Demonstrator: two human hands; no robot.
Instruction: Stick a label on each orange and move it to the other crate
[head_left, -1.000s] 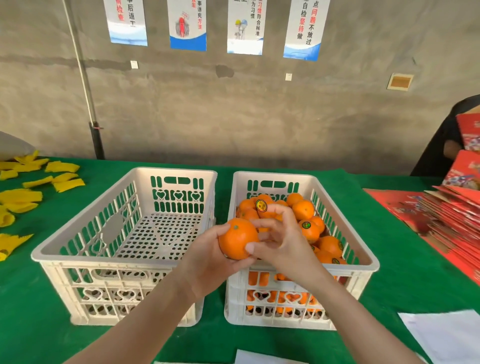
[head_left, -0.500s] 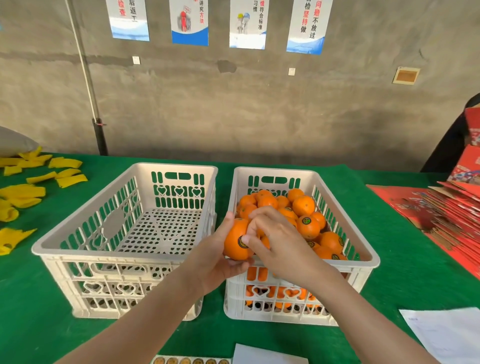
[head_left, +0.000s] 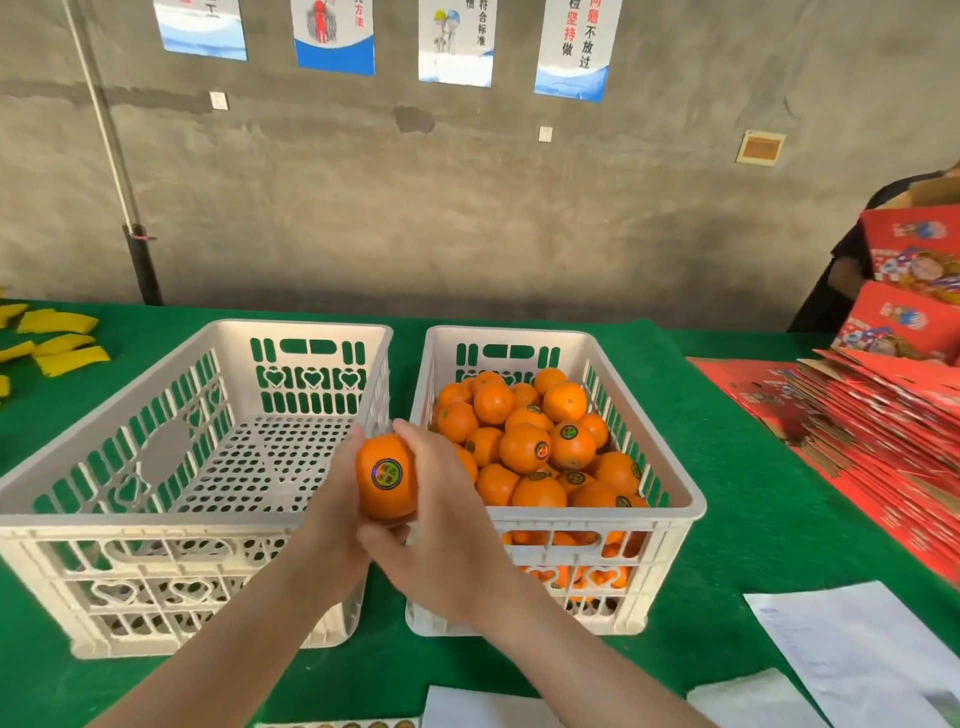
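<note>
Orange (head_left: 385, 501) (label (head_left: 387, 474) on) is gripped by left hand (head_left: 332, 493) and right hand (head_left: 447, 530); empty crate (head_left: 130, 522) lies immediately frame-left, beside left hand.

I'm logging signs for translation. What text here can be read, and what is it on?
"不放过" and "坚持做": right poster.
"合标准": third poster.
"方法": second poster.
Too blurred to read: label on the orange, papers, red cartons.
</note>
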